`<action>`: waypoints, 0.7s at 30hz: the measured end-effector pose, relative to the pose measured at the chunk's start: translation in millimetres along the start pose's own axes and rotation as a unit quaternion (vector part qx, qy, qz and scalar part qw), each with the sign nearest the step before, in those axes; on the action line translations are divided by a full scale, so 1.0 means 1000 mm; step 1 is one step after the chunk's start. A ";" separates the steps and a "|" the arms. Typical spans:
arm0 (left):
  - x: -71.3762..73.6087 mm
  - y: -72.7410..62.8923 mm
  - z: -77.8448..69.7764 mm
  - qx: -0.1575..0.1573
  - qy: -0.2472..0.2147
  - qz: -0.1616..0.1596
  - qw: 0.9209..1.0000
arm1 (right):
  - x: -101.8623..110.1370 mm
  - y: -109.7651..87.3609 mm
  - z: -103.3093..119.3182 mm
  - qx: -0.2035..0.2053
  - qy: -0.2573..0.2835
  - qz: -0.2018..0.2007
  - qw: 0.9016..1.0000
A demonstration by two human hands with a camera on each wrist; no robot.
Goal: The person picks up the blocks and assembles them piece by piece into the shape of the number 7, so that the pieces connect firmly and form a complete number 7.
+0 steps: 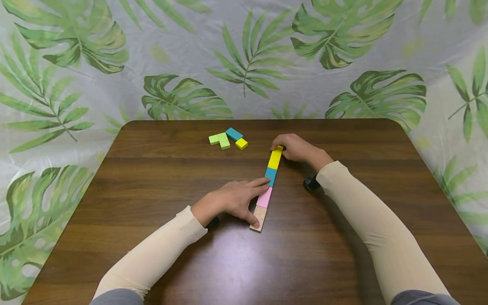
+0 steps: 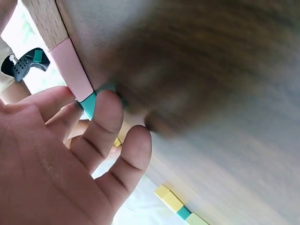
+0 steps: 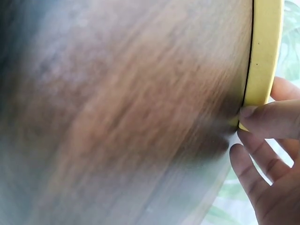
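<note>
A straight row of blocks runs across the table: a plain wooden block (image 1: 261,215) nearest, then a pink block (image 1: 264,198), a teal block (image 1: 271,174) and a long yellow block (image 1: 275,159) at the far end. My left hand (image 1: 240,198) spans the near part from its left side, thumb on the wooden block and fingertips at the teal one. In the left wrist view its fingers are loosely bent beside the row. At the far end, my right hand (image 1: 299,148) pinches the yellow block, its thumb against the side in the right wrist view.
Left of the row's far end lies a loose group: light green blocks (image 1: 223,140), a teal block (image 1: 234,134) and a short yellow block (image 1: 241,144). The brown wooden table (image 1: 152,186) ends at a leaf-patterned cloth (image 1: 259,55) behind it.
</note>
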State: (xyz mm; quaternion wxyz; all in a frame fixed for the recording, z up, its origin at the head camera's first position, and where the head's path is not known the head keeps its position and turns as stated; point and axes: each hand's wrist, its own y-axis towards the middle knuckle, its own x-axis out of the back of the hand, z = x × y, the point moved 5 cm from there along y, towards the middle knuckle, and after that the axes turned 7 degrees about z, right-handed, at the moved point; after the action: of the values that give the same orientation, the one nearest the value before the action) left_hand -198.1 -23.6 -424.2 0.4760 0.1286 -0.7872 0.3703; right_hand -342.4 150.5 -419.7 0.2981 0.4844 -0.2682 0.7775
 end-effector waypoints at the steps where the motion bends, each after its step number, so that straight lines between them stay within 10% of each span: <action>1: 0.000 0.000 0.000 0.002 0.003 0.002 1.000 | 0.000 0.000 0.000 0.000 -0.001 0.000 1.000; 21: 0.001 -0.004 0.003 0.006 0.013 0.023 1.000 | 0.000 0.000 0.003 0.011 0.001 -0.008 1.000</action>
State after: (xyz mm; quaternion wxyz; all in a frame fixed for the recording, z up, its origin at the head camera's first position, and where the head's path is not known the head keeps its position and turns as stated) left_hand -198.0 -28.7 -422.4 0.4766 0.1084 -0.7817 0.3873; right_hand -340.8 148.1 -418.4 0.2988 0.4890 -0.2553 0.7787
